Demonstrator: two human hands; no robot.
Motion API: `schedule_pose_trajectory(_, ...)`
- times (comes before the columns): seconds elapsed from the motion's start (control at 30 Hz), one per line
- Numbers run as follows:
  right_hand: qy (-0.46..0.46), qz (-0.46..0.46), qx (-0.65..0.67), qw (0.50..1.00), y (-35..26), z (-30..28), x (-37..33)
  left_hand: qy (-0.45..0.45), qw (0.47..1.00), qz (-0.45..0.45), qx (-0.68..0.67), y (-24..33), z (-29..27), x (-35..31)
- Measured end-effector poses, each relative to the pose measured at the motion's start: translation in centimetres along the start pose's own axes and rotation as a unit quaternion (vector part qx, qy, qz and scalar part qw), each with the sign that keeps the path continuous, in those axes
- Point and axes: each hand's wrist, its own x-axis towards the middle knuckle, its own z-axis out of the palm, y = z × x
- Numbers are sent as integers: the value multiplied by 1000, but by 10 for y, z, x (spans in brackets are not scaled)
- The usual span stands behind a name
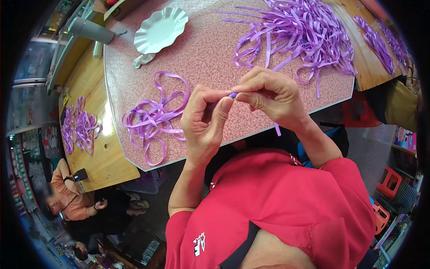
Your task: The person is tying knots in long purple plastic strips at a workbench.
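Ribbons point(309, 36) smooth, satiny; plate point(161, 30) glossy; side table point(107, 163) shiny wood.

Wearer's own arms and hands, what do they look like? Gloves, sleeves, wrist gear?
Left hand and right hand: ungloved, no rings, watch or bracelet visible. Forearms uncovered, no cables on them. Sleeves are short and plain red, part of a red top with a white marking on the chest.

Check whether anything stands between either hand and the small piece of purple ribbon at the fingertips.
Nothing visible does: the left hand and right hand meet directly at the purple ribbon. Whatever the curled fingers cover cannot be seen.
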Motion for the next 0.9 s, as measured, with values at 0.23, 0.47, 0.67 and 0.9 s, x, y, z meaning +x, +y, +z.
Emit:
schedule_pose_trajectory(0.23,-57,-162,-135,976,-4,-8,12,-27,998,-45,-40,2,-2,0)
schedule_pose_trajectory(0.47,-15,-138,-177,974,13,1,6,6,977,-139,-162,-10,-2,2)
schedule_pose_trajectory(0.67,-9,-145,-219,965,4,-33,6,82,989,-83,91,-2,-53,13)
schedule_pose_trajectory(0.9,-316,-122,312,888,-55,-57,-12,-37,987,156,-23,44,-29,22)
